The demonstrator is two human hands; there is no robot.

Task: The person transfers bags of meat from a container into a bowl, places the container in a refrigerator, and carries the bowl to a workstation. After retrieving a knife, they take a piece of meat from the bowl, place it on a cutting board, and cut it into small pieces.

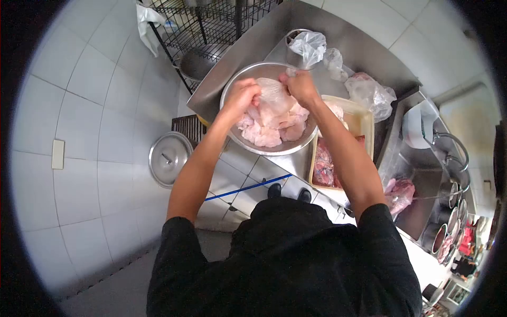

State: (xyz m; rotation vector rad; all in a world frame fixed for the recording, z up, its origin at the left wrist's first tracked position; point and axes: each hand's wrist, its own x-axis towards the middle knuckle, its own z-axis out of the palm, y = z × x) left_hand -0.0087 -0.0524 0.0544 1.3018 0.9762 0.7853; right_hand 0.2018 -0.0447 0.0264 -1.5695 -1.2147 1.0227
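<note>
Both our grips are pinching one thin, crinkled plastic bag (274, 94): left hand (240, 96) and right hand (302, 87) are holding it closed-fisted just above pale, glistening chicken pieces (266, 133) heaped in a round steel bowl (274, 151). We are standing at a brushed steel surface (338, 39), with a beige tray (365, 120) touching the bowl and white floor tiles (95, 79) below.

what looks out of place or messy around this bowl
A round metal lid sits by itself down on the white floor tiles, left of the steel table. Crumpled clear plastic bags lie loose on the table behind the round steel bowl of pale raw meat. Nothing looks spilled.
</note>
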